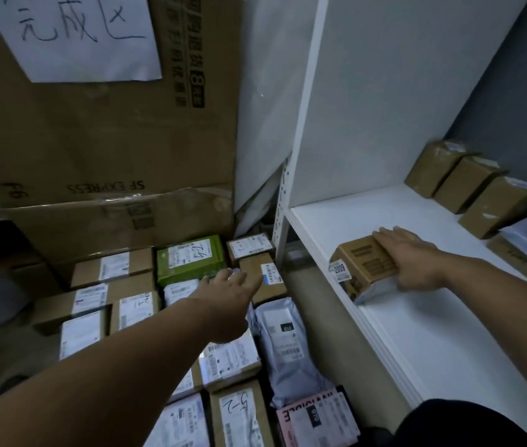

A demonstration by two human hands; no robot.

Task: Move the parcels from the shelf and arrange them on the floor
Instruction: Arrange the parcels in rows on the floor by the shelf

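My right hand [413,258] is on the small brown box [363,269] near the front edge of the shelf [433,333]. The fingers lie across its top and the thumb runs down the near side, so I read that as a grip. The box sits tilted, with something pale and soft under its near corner; I cannot tell whether that is a separate mailer.

My left hand [229,285] reaches out over the parcels on the floor [133,308], fingers spread and holding nothing. It hovers between the green parcel [191,259] and the grey mailer bag [284,343].

To do this step well, I'd close firmly on the box before lifting it. I'd bring it off the shelf edge level and let the free hand take its underside. Then I'd set it label up, flush with a neighbouring row and not on top of the soft bag. Three brown boxes [468,185] wait at the back of the shelf.
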